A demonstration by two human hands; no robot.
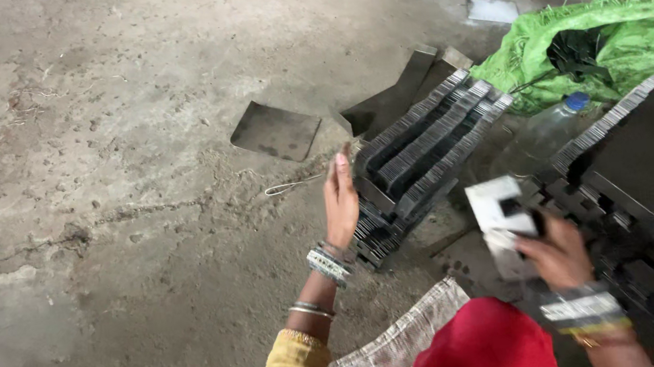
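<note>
- The left hand (341,202) is held flat and open, fingers straight up, its palm pressed against the near end of a stack of thin dark metal plates (422,161) that lies on the concrete floor (105,231).
- The right hand (557,252) is closed around a small bundle of pale, notched metal plates (499,218), gripping it from the lower right, above the floor between the two dark heaps.
- The step in hand looks like squaring up the stack: the flat palm pushes its plate ends flush while the other hand keeps a fresh bundle ready.
- The next move seems to call for setting the pale bundle edge-on and in line with the rows.
- The stack's long axis runs from the palm up and to the right, toward a green woven sack (612,40).
- The pale bundle stands roughly upright, its long axis leaning slightly left.
- A second heap of dark plates (649,166) sits at the right; a loose flat sheet (274,131) lies apart on the floor, and a clear bottle with a blue cap (555,123) rests between the heaps.
</note>
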